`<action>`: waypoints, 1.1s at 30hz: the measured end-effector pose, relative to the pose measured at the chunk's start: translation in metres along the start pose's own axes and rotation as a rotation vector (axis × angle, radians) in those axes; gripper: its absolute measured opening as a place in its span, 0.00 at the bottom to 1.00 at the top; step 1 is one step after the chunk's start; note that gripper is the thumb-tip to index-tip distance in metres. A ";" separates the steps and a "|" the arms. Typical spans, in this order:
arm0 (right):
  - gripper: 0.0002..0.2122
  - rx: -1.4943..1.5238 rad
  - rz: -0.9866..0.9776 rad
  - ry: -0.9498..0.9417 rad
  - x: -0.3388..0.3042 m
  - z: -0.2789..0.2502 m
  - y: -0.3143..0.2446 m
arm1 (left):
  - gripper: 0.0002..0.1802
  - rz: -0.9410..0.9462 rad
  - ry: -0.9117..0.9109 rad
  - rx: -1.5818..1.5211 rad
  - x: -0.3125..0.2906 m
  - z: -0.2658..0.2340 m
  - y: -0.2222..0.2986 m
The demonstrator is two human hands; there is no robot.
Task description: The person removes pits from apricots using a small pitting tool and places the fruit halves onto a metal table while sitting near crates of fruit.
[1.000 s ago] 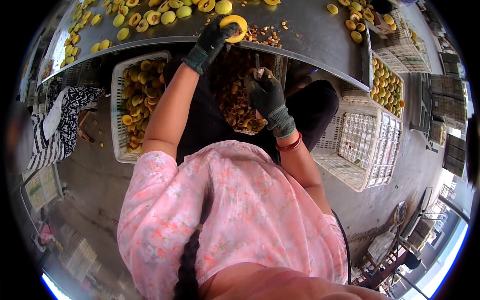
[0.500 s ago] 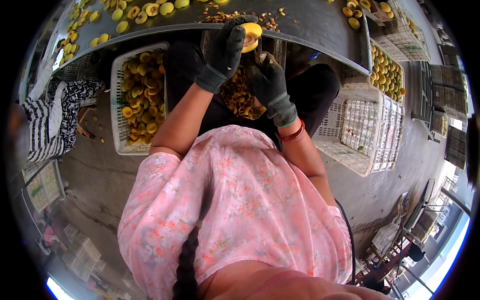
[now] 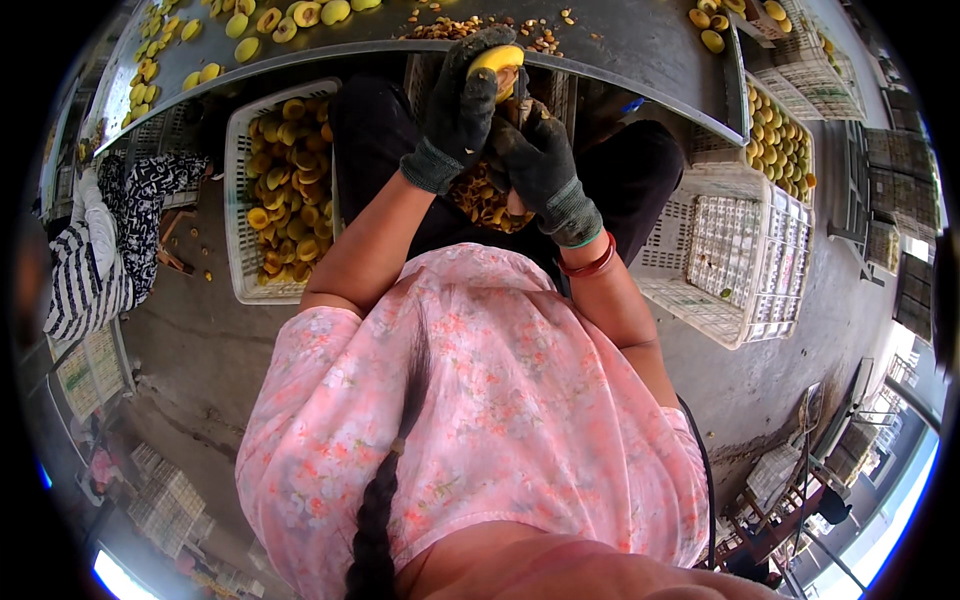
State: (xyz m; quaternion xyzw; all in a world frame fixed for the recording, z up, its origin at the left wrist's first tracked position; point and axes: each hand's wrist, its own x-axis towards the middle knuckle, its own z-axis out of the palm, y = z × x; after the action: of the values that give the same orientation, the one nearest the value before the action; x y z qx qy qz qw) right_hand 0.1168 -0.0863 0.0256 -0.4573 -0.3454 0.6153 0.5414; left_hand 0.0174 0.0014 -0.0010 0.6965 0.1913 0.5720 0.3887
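Yellow fruit half point(image 3: 495, 58) is located in the left hand, at the near edge of the metal table point(image 3: 645, 75) as seen from above, with its brownish hollow turned toward the right hand. The left hand point(image 3: 460, 110), in a dark glove, grips the piece between thumb and fingers: the fingers curve over its upper side and the thumb bears on its lower left side. The right hand point(image 3: 540, 155), also gloved, is closed, with thumb and fingers pinching a slim tool point(image 3: 522, 88) that points up toward the fruit; its handle is mostly hidden by the glove, and whether the tip touches the flesh cannot be determined. The two hands are close together, the right one lower. A red bracelet point(image 3: 590, 260) encircles the right wrist. Below the hands, between the knees, lies a heap of yellow fruit scraps point(image 3: 482, 200). On the table, brown pits point(image 3: 540, 40) are scattered just beyond the hands, and further fruit point(image 3: 305, 14) lies to their left. A white crate point(image 3: 240, 215) filled with hollowed fruit halves point(image 3: 285, 200) stands beside the left leg. To the right, a second white crate point(image 3: 725, 255) stands near a crateful of yellow-green fruit point(image 3: 778, 145).
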 end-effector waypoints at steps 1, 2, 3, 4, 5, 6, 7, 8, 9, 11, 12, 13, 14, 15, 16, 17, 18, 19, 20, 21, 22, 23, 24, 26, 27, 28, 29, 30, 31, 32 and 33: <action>0.04 -0.035 -0.044 0.001 0.001 0.000 0.002 | 0.23 -0.008 -0.002 -0.036 0.000 0.001 0.000; 0.04 -0.069 -0.088 0.002 0.002 -0.001 0.005 | 0.23 -0.017 -0.005 -0.071 -0.001 0.002 -0.001; 0.04 -0.104 -0.131 0.003 0.004 -0.002 0.008 | 0.23 -0.025 -0.007 -0.107 -0.001 0.003 -0.001; 0.04 -0.134 -0.153 0.003 0.005 -0.003 0.011 | 0.24 -0.040 -0.016 -0.068 -0.002 0.003 -0.001; 0.04 -0.164 -0.175 0.004 0.006 -0.005 0.014 | 0.25 -0.054 -0.026 -0.029 -0.002 0.003 0.000; 0.04 -0.183 -0.177 0.003 0.007 -0.006 0.015 | 0.27 -0.068 -0.033 0.011 -0.002 0.002 0.000; 0.05 -0.203 -0.180 0.003 0.008 -0.006 0.016 | 0.27 -0.085 -0.036 -0.016 -0.003 0.002 -0.001; 0.05 -0.212 -0.163 0.004 0.008 -0.007 0.017 | 0.28 -0.102 -0.039 -0.043 -0.005 0.001 -0.003; 0.05 -0.220 -0.146 0.006 0.008 -0.008 0.018 | 0.28 -0.119 -0.044 -0.071 -0.006 0.001 -0.004; 0.05 -0.192 -0.148 -0.034 0.010 -0.013 0.025 | 0.28 -0.092 -0.067 -0.069 -0.005 0.000 -0.007; 0.05 -0.178 -0.147 -0.057 0.010 -0.012 0.024 | 0.29 -0.080 -0.077 -0.066 -0.005 -0.002 -0.008; 0.05 -0.095 -0.075 -0.073 0.008 -0.012 0.022 | 0.28 -0.093 -0.080 -0.067 -0.007 -0.003 -0.010; 0.05 -0.012 -0.004 -0.089 0.006 -0.013 0.019 | 0.28 -0.105 -0.082 -0.068 -0.009 -0.004 -0.014; 0.05 0.070 0.066 -0.105 0.003 -0.011 0.012 | 0.28 -0.115 -0.085 -0.069 -0.009 -0.005 -0.013; 0.05 0.068 0.090 -0.110 0.002 -0.008 0.006 | 0.27 -0.080 -0.080 -0.021 -0.009 -0.005 -0.013; 0.04 0.065 0.114 -0.115 0.000 -0.006 0.001 | 0.27 -0.045 -0.076 0.027 -0.008 -0.006 -0.013; 0.04 0.064 0.137 -0.119 -0.001 -0.005 -0.002 | 0.26 -0.010 -0.074 0.074 -0.007 -0.006 -0.011; 0.04 0.008 0.119 -0.099 -0.001 -0.004 0.001 | 0.25 -0.045 -0.072 0.024 -0.008 -0.005 -0.012; 0.04 -0.048 0.101 -0.079 0.001 -0.003 0.005 | 0.25 -0.081 -0.070 -0.026 -0.010 -0.004 -0.014; 0.03 -0.104 0.082 -0.058 0.002 -0.003 0.007 | 0.24 -0.116 -0.069 -0.078 -0.009 -0.003 -0.012; 0.03 0.039 0.140 -0.071 0.002 -0.004 0.007 | 0.23 -0.072 -0.076 -0.031 -0.008 -0.003 -0.010; 0.03 0.181 0.196 -0.083 0.001 -0.007 0.006 | 0.23 -0.027 -0.084 0.016 -0.005 -0.004 -0.008; 0.02 0.324 0.254 -0.099 0.001 -0.007 0.003 | 0.23 0.017 -0.089 0.066 -0.003 -0.005 -0.005; 0.02 0.289 0.267 -0.142 -0.003 -0.007 -0.003 | 0.23 -0.019 -0.097 0.039 -0.004 -0.004 -0.004; 0.02 0.271 0.273 -0.163 -0.005 -0.006 -0.006 | 0.23 -0.036 -0.101 0.025 -0.005 -0.003 -0.004; 0.02 0.273 0.279 -0.175 -0.006 -0.008 -0.006 | 0.22 -0.019 -0.122 -0.007 -0.004 -0.005 -0.005; 0.02 0.276 0.286 -0.188 -0.007 -0.009 -0.006 | 0.21 -0.001 -0.142 -0.040 -0.003 -0.007 -0.008; 0.02 0.277 0.294 -0.202 -0.007 -0.009 -0.007 | 0.20 0.017 -0.161 -0.071 -0.002 -0.010 -0.010; 0.02 0.261 0.315 -0.218 -0.009 -0.009 -0.009 | 0.19 -0.026 -0.178 -0.118 -0.003 -0.012 -0.013; 0.02 0.244 0.337 -0.234 -0.010 -0.009 -0.012 | 0.19 -0.069 -0.195 -0.165 -0.005 -0.014 -0.018; 0.03 0.230 0.360 -0.247 -0.012 -0.010 -0.014 | 0.19 -0.116 -0.213 -0.214 -0.005 -0.014 -0.017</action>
State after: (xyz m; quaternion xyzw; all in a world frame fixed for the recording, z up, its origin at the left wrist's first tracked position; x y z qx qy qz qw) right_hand 0.1305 -0.0962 0.0370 -0.3682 -0.2495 0.7882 0.4254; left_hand 0.0055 0.0128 -0.0167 0.6956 0.1266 0.4887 0.5112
